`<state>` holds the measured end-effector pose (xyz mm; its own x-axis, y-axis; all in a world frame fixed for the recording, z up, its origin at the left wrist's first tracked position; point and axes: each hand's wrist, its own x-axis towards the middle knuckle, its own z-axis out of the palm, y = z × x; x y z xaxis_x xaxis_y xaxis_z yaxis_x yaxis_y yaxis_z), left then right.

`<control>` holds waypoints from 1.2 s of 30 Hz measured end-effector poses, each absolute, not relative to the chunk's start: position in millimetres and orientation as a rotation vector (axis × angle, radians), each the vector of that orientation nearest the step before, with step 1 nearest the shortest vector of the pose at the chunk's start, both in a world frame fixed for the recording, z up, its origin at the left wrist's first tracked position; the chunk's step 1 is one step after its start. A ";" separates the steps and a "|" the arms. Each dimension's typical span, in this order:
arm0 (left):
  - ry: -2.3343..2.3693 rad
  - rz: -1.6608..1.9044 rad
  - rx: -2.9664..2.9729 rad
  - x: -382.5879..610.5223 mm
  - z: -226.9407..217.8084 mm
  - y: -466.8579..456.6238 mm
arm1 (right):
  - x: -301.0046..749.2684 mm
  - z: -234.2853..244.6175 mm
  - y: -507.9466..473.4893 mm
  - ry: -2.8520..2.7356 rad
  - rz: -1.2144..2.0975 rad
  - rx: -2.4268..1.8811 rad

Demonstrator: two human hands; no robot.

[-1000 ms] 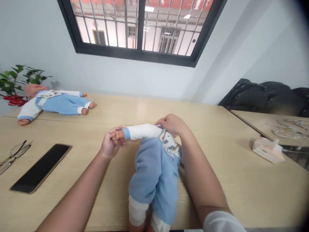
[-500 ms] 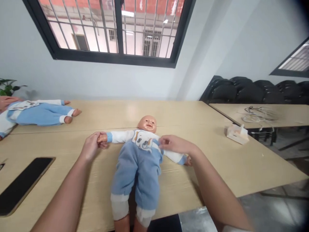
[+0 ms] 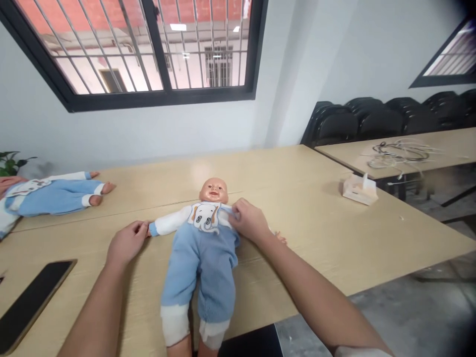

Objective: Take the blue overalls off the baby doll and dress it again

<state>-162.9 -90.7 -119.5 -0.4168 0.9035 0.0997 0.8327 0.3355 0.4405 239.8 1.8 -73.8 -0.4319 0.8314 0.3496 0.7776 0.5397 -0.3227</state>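
Note:
A baby doll in a blue suit with white sleeves and an elephant bib lies face up on the wooden table, its legs hanging over the near edge. My left hand is closed round the doll's hand at the end of its outstretched sleeve. My right hand pinches the white cloth at the doll's other shoulder, beside the bib. The doll's far hand peeks out past my right wrist.
A second doll in the same clothes lies at the far left, near a plant. A black phone lies at the left front. A tissue box sits at the right. Cables lie on another table, dark chairs behind.
The doll has turned from lying propped on its side to flat on its back, head showing. My right hand moved from its head to its shoulder. The view swung right.

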 end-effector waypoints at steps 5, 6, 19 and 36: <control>2.405 0.644 1.599 -163.3 -117.0 -91.7 | 244.8 -70.6 0.8 -2.375 0.189 -1.271; 2.384 0.658 1.581 -162.5 -114.4 -90.6 | 247.4 -69.5 1.7 -2.377 0.217 -1.264; 1.354 0.696 2.622 29.8 -30.7 -20.2 | 254.5 -63.9 -0.5 -2.421 0.381 -1.195; 1.425 1.210 2.663 23.1 -50.0 -16.9 | 338.6 -43.4 15.6 -2.306 1.037 -1.900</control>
<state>23.1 -16.9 -50.0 0.3418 0.6733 0.6556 0.7563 -0.6112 0.2333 338.6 15.6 -43.4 -0.2777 0.8691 -0.4093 0.8829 0.0630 -0.4653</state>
